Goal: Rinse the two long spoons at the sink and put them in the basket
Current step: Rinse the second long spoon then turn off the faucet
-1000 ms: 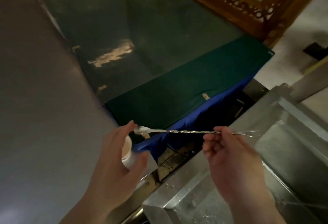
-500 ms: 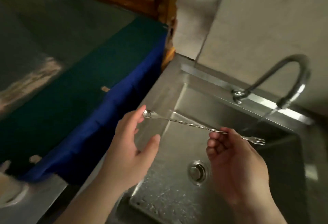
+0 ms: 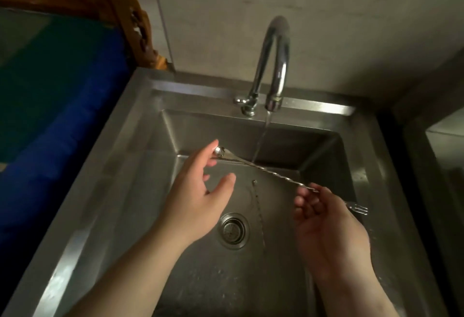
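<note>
You have carried the long spoon (image 3: 276,175) into the stream (image 3: 262,138). Your right hand (image 3: 329,221) grips its shaft, and your left hand (image 3: 198,191), fingers loose, touches the bowl. The second spoon (image 3: 258,214) lies below your hands, so rinsing can start.

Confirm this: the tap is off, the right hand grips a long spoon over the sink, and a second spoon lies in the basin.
Wrong: the tap is running, water streaming toward the long spoon, as the head view shows. The rest stands.

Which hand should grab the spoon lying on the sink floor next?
Probably left: the left hand is open, only touching the held spoon at its bowl, while the right hand grips it. The second spoon lies between them.
</note>
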{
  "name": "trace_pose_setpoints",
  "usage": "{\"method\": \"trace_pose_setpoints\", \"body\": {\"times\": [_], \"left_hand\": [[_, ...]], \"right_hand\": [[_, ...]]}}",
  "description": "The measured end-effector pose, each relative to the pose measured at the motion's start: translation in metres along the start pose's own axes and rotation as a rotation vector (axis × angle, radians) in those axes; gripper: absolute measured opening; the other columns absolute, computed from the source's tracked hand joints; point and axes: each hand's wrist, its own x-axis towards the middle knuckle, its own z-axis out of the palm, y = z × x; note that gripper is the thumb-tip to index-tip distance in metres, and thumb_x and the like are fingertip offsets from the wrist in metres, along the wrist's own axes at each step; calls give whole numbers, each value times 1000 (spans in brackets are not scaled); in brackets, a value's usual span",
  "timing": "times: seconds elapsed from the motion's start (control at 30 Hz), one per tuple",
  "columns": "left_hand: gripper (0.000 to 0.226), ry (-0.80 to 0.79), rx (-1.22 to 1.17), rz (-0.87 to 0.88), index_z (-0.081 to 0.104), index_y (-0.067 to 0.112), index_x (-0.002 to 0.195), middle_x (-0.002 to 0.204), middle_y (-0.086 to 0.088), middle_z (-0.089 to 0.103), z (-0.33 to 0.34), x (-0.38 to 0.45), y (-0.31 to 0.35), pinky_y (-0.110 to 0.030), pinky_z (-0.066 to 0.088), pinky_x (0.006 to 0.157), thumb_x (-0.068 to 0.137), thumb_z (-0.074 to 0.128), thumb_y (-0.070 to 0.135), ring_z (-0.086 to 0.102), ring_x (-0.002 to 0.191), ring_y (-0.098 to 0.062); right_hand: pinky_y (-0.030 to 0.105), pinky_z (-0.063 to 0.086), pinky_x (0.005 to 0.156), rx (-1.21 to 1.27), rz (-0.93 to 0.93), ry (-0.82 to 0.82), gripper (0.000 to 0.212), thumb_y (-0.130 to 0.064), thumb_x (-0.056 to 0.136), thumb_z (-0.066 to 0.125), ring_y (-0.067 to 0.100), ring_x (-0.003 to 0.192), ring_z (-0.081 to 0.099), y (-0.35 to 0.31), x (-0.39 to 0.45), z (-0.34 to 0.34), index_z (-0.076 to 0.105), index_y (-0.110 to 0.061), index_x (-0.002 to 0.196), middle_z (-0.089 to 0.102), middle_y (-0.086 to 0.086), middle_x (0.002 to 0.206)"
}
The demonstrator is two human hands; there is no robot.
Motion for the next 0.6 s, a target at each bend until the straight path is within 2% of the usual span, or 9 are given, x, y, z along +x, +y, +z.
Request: {"method": "trace_pose_setpoints", "body": {"times": [0.07,0.13,0.3,0.43,0.6], "left_hand": [[61,-29,3,30,41,40,142,121,27,51,17,9,1,3,35,84,86,65,36,48,109,17],[61,-67,-14,27,42,41,142,118,27,53,32,18,1,2,35,85,84,63,40,50,109,16],[49,-80,-112,-8,52,42,133,111,19,64,62,43,-2,-8,47,82,85,61,34,60,101,9],[35,-67,-163,2,56,62,108,109,23,71,78,60,3,-29,51,91,82,57,38,68,100,-1],[27,-10,-272,-25,63,56,98,100,21,74,86,75,7,-28,53,78,86,55,34,71,84,-3]], "right_hand": [[19,52,48,43,22,40,18,-10,98,48,15,52,66,-2,9,-12,63,-5,89,70,9,67],[18,52,49,77,45,74,19,-9,98,47,15,52,66,-3,17,-21,62,-4,88,70,9,66],[25,46,62,146,125,163,23,-11,100,44,14,49,66,4,33,-35,60,-5,83,71,9,62],[25,45,62,206,237,213,28,-13,101,43,15,49,65,14,46,-38,56,-5,77,69,11,58],[25,42,61,208,383,197,25,-12,99,45,19,65,60,34,60,-37,57,-3,79,67,12,61]]}}
